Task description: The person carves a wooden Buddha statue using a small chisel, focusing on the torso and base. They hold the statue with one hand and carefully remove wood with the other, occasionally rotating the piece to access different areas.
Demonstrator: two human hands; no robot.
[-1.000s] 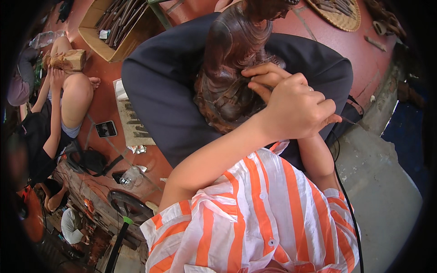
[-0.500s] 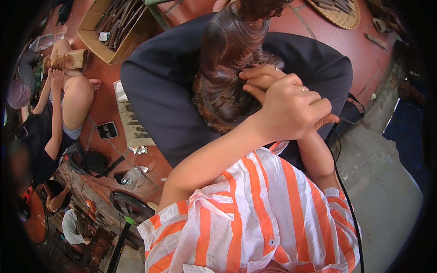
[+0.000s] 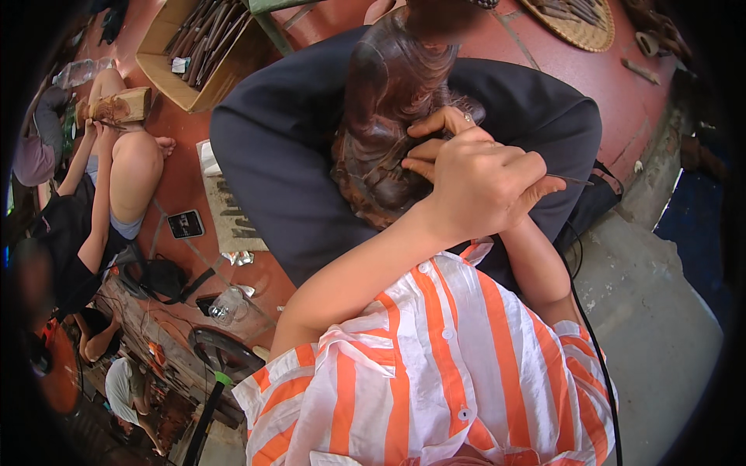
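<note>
A dark brown carved wooden statue (image 3: 388,101) of a robed figure stands between my crossed legs. My left hand (image 3: 488,182), its arm crossing from the lower left, is closed around a thin metal tool (image 3: 573,180). Only the tool's slim end shows, poking out past the thumb to the right. Behind and beneath that hand lies my right hand (image 3: 441,124), mostly covered. Its bent fingers, one wearing a ring, touch the statue's front. Whatever they may hold is hidden.
At the far left a person works on a carved wood block (image 3: 116,107). A cardboard box (image 3: 167,81) of long-handled tools and a woven tray (image 3: 594,39) with more stand beyond my knees. A phone (image 3: 185,224) lies on the tiles. A black cable (image 3: 584,326) runs past my right arm.
My hands have shifted slightly left, and the tool's end with them. The right fingers are spread farther apart on the statue. The statue's head has turned or tipped. The person's hands moved on the block.
</note>
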